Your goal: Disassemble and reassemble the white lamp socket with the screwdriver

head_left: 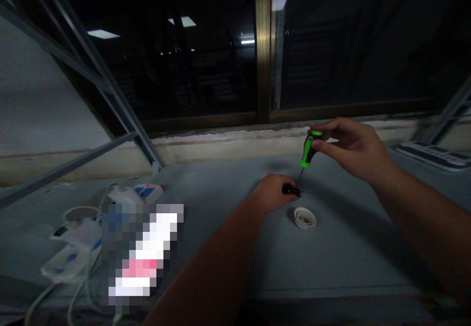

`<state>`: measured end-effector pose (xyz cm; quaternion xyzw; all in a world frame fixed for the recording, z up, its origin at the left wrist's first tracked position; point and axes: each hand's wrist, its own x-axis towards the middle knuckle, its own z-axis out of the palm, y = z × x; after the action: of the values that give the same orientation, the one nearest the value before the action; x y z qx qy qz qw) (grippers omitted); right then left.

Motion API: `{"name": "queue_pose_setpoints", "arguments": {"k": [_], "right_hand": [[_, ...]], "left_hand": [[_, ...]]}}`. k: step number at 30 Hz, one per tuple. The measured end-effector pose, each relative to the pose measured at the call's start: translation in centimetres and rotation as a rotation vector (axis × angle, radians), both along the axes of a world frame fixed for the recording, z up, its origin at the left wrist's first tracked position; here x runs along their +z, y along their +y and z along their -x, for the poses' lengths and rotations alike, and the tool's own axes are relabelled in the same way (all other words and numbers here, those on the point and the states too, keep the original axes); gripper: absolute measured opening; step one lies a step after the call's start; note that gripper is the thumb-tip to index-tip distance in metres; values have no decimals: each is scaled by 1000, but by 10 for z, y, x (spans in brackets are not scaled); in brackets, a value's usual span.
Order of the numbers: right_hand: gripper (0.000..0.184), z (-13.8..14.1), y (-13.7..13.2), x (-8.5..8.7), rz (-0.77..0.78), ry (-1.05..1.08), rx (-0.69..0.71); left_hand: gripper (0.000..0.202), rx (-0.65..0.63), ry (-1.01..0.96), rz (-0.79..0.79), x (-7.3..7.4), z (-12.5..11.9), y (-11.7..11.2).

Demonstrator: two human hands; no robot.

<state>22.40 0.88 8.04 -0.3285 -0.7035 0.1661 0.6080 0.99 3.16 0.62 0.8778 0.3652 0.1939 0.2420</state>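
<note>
Bright green and black on the handle of a screwdriver (308,149), with a thin silver shaft (299,177). Plain black on a small part (288,189). Off-white with a grey inner ring on a round cap (304,217). Flat blue-grey across the table (228,252). White with blue patches on a power strip (66,262); white, blue and one red dot on a second power strip (148,192). Dull bronze on the window frame (263,46), black in the glass (206,71), stained beige along the sill (228,142). Blocky white, pink and blue squares on a blurred patch (142,255).
</note>
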Motion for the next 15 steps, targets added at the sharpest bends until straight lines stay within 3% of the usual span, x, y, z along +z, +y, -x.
{"name": "queue_pose_setpoints", "arguments": {"k": [5,10,15], "right_hand": [[23,9,7,1,-211,-67,-283],[5,15,-3,4,-73,41,-56],[18,20,4,-2,-61,110,-93]], "left_hand": [[26,-1,14,-33,2,0,-1],[28,8,33,-48,1,0,-2],[29,11,28,-49,1,0,-1]]}}
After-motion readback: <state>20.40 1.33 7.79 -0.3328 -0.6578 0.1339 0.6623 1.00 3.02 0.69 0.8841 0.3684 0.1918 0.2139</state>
